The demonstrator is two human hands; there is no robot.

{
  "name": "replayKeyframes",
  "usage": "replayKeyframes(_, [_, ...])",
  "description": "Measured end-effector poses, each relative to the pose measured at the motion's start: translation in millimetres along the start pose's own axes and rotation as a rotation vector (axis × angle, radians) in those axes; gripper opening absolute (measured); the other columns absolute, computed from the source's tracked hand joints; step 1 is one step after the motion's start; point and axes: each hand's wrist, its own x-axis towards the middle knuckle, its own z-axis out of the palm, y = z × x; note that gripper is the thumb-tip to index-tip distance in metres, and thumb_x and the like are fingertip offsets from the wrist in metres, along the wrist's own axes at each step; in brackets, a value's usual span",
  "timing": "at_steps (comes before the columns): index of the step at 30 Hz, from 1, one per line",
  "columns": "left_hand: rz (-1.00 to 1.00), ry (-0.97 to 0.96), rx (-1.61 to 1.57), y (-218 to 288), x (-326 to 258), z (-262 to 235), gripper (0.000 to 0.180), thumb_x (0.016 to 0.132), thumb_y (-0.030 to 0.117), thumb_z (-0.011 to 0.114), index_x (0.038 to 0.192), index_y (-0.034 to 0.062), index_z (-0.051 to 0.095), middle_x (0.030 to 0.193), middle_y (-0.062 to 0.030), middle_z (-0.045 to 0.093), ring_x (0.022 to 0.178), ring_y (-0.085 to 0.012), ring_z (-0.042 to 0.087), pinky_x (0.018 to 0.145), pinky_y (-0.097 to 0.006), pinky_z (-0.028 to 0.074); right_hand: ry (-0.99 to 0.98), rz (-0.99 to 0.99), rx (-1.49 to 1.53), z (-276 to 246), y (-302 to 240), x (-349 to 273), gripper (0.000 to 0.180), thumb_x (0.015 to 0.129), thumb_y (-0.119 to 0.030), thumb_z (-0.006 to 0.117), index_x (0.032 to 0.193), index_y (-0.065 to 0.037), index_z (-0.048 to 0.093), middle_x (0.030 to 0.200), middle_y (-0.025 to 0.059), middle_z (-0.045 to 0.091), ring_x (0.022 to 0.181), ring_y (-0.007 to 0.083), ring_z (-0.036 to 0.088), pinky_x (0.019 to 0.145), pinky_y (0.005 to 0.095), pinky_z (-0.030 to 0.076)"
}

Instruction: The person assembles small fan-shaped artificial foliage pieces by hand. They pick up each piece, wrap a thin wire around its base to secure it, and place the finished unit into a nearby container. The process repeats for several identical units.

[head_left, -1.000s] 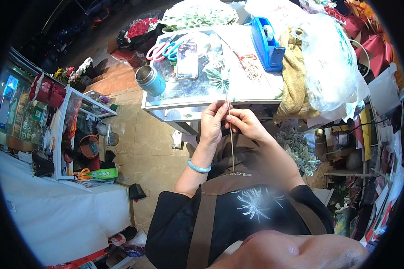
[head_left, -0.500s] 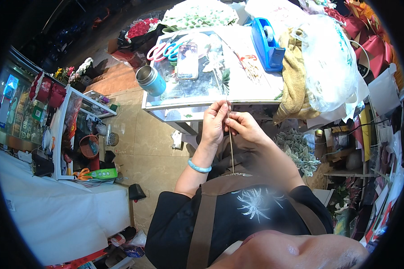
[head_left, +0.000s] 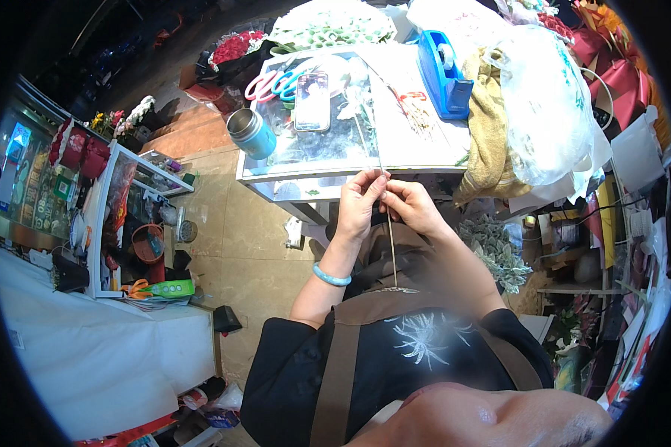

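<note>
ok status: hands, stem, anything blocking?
Left hand and right hand both pinch the thin stem at its top, just off the glass table edge. Stem hangs down toward the apron. Nothing in the way.

Thin stem [head_left: 391,246], held between the left hand [head_left: 359,205] and the right hand [head_left: 410,208]: its upper part is covered by the fingers, and what sits at its tip is too small to tell. Phone [head_left: 312,100], lying on the glass table [head_left: 432,158] beyond the stem: its screen is unreadable. Far right of the stem, the shelf clutter is bent and blurred by the lens rim.
</note>
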Motion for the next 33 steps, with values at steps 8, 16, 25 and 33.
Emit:
replayKeyframes(8, [-0.003,0.042,0.023,6,2,5,0.017,0.089,0.019,0.057,0.092,0.0032,0.059,0.074,-0.0009,0.057,0.054,-0.0047,0.050,0.039,-0.016,0.037,-0.035,0.031,0.016,8,8,-6,0.018,0.091,-0.013,0.051,0.083,0.001,0.058,0.067,-0.0013,0.055,0.055,0.0038,0.048,0.050,0.0191,0.040])
replayKeyframes(16, [0.084,0.079,0.215,4,1,12,0.023,0.089,0.018,0.057,0.102,-0.0014,0.060,0.081,-0.0049,0.061,0.063,-0.0058,0.055,0.053,-0.017,0.045,-0.001,0.020,0.019,6,9,-8,0.017,0.092,-0.012,0.049,0.086,0.001,0.058,0.066,-0.0022,0.054,0.055,0.0030,0.048,0.050,0.0183,0.040])
replayKeyframes(25, [0.190,0.039,0.352,7,0,17,0.027,0.089,0.014,0.057,0.112,-0.0016,0.058,0.090,-0.0083,0.064,0.071,-0.0079,0.057,0.060,-0.020,0.048,0.040,0.006,-0.027,3,10,-8,0.017,0.092,-0.010,0.046,0.090,0.001,0.059,0.065,-0.0023,0.054,0.056,0.0029,0.049,0.051,0.0190,0.041])
replayKeyframes(33, [0.041,0.040,0.173,12,-1,18,0.024,0.089,0.013,0.056,0.108,-0.0011,0.059,0.089,-0.0109,0.063,0.055,-0.0086,0.056,0.043,-0.019,0.045,0.052,-0.012,-0.065,3,12,-8,0.016,0.092,-0.010,0.048,0.090,0.001,0.059,0.065,-0.0020,0.055,0.056,0.0028,0.049,0.051,0.0191,0.041])
